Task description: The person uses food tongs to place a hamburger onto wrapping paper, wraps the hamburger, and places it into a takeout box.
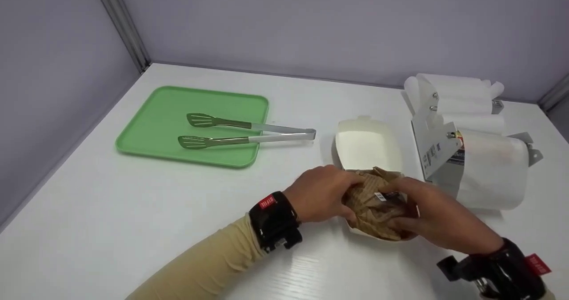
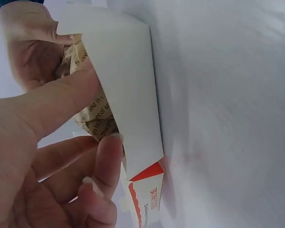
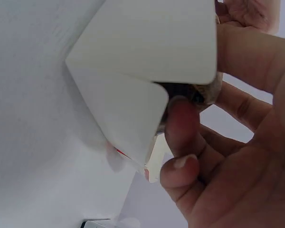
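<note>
A bundle in crinkled brown printed paper (image 1: 371, 206) sits in the bottom half of a white takeaway box, whose raised lid (image 1: 366, 142) lies back behind it. From the left, my left hand (image 1: 322, 194) holds the bundle, with the thumb and fingertips inside the box edge. Opposite it, my right hand (image 1: 438, 215) grips the bundle's right side. A small white label shows on top. In the left wrist view, the box's wall (image 2: 126, 85) stands in front of the printed paper. The right wrist view shows a folded box corner (image 3: 152, 42) and fingers tucked behind it.
A green tray (image 1: 146, 131) lies at the left. Slotted tongs (image 1: 282, 138) rest partly on it, handle end over the white table (image 1: 213, 198). On the right stands a metal holder (image 1: 438, 153) with rolls of white bags (image 1: 493, 171), close to the box and right hand.
</note>
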A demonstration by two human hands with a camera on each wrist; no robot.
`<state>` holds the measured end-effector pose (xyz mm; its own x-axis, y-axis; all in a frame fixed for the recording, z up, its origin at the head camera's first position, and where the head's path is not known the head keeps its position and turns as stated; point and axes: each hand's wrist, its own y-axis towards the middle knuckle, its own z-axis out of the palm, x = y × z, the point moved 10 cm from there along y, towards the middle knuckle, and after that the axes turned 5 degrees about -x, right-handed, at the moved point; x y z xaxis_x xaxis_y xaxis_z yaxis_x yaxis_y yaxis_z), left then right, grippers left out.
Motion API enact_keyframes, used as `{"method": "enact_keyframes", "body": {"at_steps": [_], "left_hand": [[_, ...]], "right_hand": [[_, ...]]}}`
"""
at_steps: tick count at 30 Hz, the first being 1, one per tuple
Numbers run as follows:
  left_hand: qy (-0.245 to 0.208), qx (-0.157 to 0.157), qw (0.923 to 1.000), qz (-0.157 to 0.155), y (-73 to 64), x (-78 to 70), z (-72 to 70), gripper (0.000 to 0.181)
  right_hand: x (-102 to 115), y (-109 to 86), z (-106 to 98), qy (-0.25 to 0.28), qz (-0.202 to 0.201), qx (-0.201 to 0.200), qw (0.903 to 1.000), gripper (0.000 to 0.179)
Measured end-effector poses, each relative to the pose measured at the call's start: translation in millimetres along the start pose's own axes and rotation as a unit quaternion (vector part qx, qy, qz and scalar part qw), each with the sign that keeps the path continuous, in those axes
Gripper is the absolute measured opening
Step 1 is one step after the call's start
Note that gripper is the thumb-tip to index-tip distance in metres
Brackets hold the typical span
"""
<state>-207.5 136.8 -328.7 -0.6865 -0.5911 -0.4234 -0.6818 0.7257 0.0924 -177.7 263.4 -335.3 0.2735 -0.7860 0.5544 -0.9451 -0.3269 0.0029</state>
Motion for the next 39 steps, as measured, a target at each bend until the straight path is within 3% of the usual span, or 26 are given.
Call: {"method": "enact_keyframes", "body": {"at_steps": [10,17,21,25,29,39], "left_hand": [[-0.012,0.031,0.9994,0.006,-1.6,6.6,9.0,0.068],[-0.028,0.036,0.9988,0.017,-3.5,7.3,-3.1,0.069],[-0.033,0.005,0.9994,-0.007,-0.7,14.2,-16.1,0.054],[-0.050,-0.045,0.9969,-0.042,3.7,26.3,-23.0,0.043],[-0.092,-0.062,0.9919,-0.062,7.2,41.4,-16.6,0.044],[-0.234,-0.019,0.9697,-0.068,14.6,62.8,9.8,0.058]], "right_hand": [[-16.2,3.6,0.2,0.023,0.057,0.013,0.9980,0.062],[-17.0,-0.2,-1.4,0.008,0.057,0.012,0.9983,0.075],[-13.4,-3.4,-5.9,0.007,0.051,0.017,0.9985,0.076],[-12.3,-7.8,-16.9,-0.015,0.046,-0.010,0.9988,0.072],[-13.0,-8.8,-22.9,-0.030,0.044,-0.025,0.9983,0.065],[1.3,1.0,-6.0,0.014,-0.008,-0.020,0.9997,0.046]]}}
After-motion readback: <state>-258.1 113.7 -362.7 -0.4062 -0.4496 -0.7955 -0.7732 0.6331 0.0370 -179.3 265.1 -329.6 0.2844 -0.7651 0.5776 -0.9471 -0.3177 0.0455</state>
